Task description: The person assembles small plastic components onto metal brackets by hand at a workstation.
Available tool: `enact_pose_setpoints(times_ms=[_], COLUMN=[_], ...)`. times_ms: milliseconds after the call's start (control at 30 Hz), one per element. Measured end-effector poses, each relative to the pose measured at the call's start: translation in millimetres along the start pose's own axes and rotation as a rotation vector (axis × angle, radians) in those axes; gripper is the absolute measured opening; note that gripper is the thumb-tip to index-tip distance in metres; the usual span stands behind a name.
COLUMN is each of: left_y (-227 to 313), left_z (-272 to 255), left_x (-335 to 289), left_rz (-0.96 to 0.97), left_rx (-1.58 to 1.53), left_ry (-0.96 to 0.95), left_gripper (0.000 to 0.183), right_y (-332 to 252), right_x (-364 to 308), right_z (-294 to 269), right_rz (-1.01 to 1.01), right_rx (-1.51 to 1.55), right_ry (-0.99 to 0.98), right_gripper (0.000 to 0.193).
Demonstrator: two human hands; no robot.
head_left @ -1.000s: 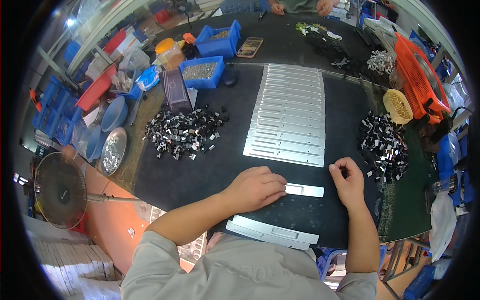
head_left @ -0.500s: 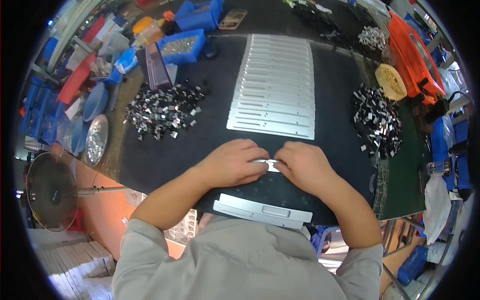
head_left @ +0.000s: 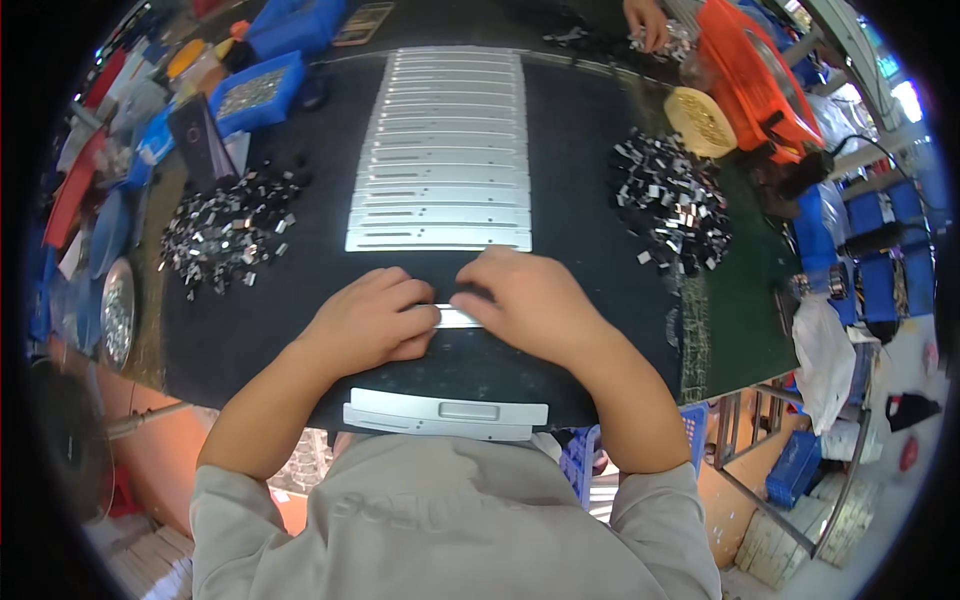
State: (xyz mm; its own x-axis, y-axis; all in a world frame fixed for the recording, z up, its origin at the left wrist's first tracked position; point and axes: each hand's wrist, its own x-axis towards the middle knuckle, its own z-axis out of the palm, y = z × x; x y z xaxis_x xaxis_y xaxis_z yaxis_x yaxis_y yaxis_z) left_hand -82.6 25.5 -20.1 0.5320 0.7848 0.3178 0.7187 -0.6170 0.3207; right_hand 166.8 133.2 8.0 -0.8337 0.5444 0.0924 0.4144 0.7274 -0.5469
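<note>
A flat silver metal strip lies on the black mat near its front edge. My left hand covers its left end and my right hand covers its right end, fingertips almost meeting over the middle. Only a short piece of the strip shows between them. Beyond my hands a row of several like strips lies side by side. A small stack of strips rests at the mat's front edge, close to my chest.
Heaps of small metal clips lie left and right of the strips. Blue bins, a metal dish and clutter line the left. An orange tool case and another person's hand are at the far right.
My right hand came from the strip's right side onto the strip, and both hands now press it together. The view has tilted nearer to the mat.
</note>
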Motion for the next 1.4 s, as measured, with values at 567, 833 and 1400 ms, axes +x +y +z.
enact_pose_setpoints(times_ms=[567, 833, 1400], left_y=[0, -15, -20], left_z=[-6, -4, 14], left_x=[11, 5, 16], left_rz=[-0.198, -0.19, -0.325], left_rx=[0.131, 0.04, 0.048], left_ry=[0.142, 0.14, 0.262], left_gripper=[0.013, 0.03, 0.035], right_y=[105, 108, 96], right_x=[-57, -64, -67], right_z=[-41, -21, -18], right_rz=[0.62, 0.465, 0.275], right_rx=[-0.5, -0.556, -0.205], right_ry=[0.625, 0.657, 0.635], right_gripper=[0.036, 0.019, 0.021])
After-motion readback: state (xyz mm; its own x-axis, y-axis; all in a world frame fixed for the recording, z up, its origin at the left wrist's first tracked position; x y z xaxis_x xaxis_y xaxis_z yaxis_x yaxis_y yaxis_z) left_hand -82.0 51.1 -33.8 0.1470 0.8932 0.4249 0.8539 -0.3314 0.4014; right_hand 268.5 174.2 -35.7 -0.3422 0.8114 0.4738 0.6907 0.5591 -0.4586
